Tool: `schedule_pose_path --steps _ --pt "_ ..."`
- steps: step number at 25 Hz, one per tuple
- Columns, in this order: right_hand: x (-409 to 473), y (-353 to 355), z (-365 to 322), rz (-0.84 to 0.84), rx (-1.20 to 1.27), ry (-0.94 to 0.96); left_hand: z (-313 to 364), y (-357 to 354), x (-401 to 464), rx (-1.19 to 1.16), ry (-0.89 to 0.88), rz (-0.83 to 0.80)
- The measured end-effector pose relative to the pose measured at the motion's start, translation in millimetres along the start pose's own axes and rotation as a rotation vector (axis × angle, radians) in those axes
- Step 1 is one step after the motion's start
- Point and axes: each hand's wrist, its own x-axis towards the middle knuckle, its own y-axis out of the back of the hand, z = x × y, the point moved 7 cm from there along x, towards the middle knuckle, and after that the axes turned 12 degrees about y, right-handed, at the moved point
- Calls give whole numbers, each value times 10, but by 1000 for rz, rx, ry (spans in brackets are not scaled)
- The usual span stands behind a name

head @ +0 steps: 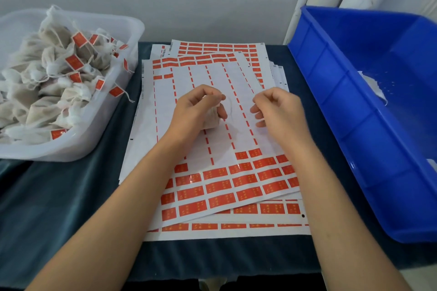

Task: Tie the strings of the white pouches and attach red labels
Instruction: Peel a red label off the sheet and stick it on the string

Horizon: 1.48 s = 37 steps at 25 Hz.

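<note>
Head view: only one camera, looking down over both forearms onto the counter (71,196).
Pouch: white pouch (211,120) sits over the middle of the label sheets (236,184), tucked under the left hand; neck seems to point up and away from the person.
Left hand: left hand (196,111) curls round the pouch, thumb and forefinger pinching at its neck.
String: thin loop of string (230,107) arcs from the pouch neck toward the right; faint, ends hard to trace.
Right hand: right hand (276,111) just beside the loop, fingers curled; likely pinching the string's free end, but I cannot tell.
Key relation: string runs left to right between the hands, so the knot probably tightens by pulling apart sideways.
Labels: nearest red labels (248,154) lie just toward the person, closer to the right hand.
Tub: finished pouches fill the clear tub (113,130) on the left.
Bin: blue bin (354,125) on the right.
</note>
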Motion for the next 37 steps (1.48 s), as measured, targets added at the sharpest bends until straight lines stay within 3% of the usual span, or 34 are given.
schedule_pose_path --steps 6,9,22,37 --pt "-852 180 -88 -13 -750 27 -43 -27 2 14 -10 53" --pt "-1099 17 -115 -21 -906 -5 -57 -81 -33 25 -34 79" --pt "-1069 28 -30 85 -826 -31 -107 -308 -173 95 -52 74" --pt "-1035 -6 -221 168 -785 190 -104 -307 -144 68 -58 96"
